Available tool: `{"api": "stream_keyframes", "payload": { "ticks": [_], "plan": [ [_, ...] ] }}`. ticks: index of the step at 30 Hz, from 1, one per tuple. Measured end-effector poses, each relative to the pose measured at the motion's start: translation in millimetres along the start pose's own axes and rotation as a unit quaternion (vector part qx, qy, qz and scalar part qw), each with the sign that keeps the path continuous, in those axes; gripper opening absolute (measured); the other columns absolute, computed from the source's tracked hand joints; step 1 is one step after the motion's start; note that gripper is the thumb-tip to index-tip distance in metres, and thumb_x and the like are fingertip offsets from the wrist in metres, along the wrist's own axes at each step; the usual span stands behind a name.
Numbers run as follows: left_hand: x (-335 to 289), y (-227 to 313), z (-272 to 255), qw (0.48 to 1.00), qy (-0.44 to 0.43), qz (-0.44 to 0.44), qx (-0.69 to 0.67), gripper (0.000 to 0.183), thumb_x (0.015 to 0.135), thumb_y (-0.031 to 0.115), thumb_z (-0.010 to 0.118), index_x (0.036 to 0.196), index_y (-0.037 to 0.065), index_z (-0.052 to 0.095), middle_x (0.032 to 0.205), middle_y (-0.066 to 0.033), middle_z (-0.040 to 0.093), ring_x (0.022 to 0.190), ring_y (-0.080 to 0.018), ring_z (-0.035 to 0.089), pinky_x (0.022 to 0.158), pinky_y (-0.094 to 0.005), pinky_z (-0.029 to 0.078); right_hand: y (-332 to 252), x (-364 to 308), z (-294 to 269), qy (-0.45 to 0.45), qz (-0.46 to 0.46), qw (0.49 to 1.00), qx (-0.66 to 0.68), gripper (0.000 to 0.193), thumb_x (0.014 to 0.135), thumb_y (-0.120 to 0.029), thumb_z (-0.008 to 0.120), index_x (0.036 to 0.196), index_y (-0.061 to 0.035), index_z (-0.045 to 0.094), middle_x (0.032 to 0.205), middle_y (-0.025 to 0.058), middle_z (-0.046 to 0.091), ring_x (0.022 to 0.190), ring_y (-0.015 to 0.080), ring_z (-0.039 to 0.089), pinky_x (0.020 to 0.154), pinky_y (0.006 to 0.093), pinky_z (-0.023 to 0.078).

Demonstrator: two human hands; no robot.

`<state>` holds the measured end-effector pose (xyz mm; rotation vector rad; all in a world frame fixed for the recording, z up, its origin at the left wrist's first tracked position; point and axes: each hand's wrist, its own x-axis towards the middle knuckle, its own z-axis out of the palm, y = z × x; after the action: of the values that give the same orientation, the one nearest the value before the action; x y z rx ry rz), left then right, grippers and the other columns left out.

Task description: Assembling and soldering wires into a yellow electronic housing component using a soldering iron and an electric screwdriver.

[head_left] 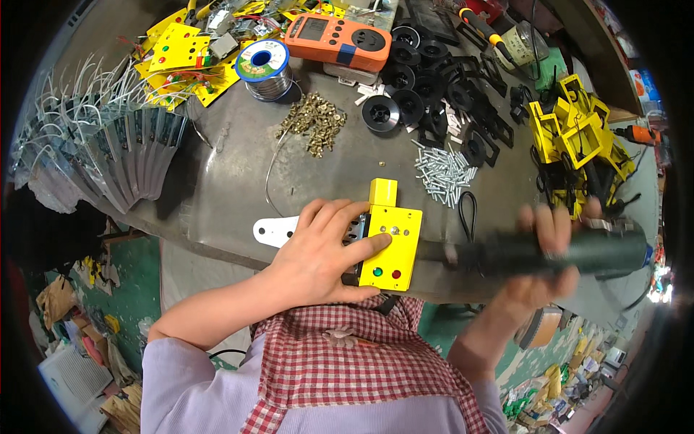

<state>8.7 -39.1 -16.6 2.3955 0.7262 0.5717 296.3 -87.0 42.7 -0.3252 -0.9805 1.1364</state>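
Note:
My left hand (pixel 318 249) is closed around a small yellow box (pixel 401 235) near the table's front edge, its thumb lying across the top face. The box has a green and a red round piece on its face and a narrower yellow block at its far end. A white plate with holes (pixel 269 231) sticks out to the left from under that hand. At the right, my right hand (pixel 555 235) wraps around a dark cylindrical power screwdriver (pixel 611 249), held sideways. Motion blurs both the tool and the fingers. Its narrow end points left at the box; whether they touch I cannot tell.
Brass nuts (pixel 314 123), a solder spool (pixel 262 69) and an orange multimeter (pixel 338 42) lie farther back. Silver screws (pixel 442 172) and black round parts (pixel 381 113) are right of centre. Yellow frames (pixel 582 134) pile up at right; wired clear panels (pixel 123 148) stand at left.

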Motion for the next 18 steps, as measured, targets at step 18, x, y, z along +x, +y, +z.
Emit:
{"api": "stream_keyframes", "payload": {
  "ticks": [18],
  "plan": [
    [-5,1,-3,1.0,-0.005,-0.014,0.02,0.069,0.063,0.054,0.076,0.117,0.015,0.059,0.13,-0.0217,0.045,0.119,-0.0398,0.044,0.101,-0.0568,0.029,95,42,18,0.214,-0.048,0.945,-0.243,0.061,0.083,-0.005,0.055,0.136,0.0017,0.027,0.092,0.0147,0.06,0.087,0.0238,0.057,0.089,0.0416,0.045]
  ]
}}
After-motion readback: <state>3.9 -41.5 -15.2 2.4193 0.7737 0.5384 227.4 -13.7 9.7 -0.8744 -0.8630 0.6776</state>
